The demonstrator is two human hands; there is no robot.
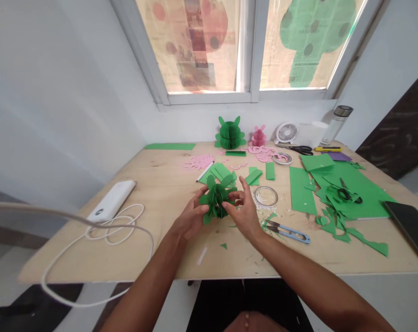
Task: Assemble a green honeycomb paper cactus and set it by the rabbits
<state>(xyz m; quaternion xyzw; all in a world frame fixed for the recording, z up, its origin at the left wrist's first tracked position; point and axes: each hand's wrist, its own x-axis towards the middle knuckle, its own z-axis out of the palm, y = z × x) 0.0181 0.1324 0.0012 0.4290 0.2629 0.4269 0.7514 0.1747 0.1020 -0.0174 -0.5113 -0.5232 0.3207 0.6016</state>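
A small green folded-paper figure [217, 199], with pleated body and rounded flaps like ears and paws, is held up just above the table between both hands. My left hand [192, 216] closes on its left side, thumb in front near a lower flap. From the right, my right hand [244, 213] pinches the pleats with thumb and bent fingers, its index finger raised. Behind them lie green paper pieces [223, 171] and a white pen [205, 172]. A roll of tape [266, 196] and blue thread snips [288, 232] rest right of my right hand.
A larger green paper figure [230, 134] and a pink one [258, 136] stand at the back by a white fan [286, 133]. Green sheets and scraps [357, 193] cover the right side, beside a black phone [409, 228]. A white power bank [112, 201] with looped cable lies left.
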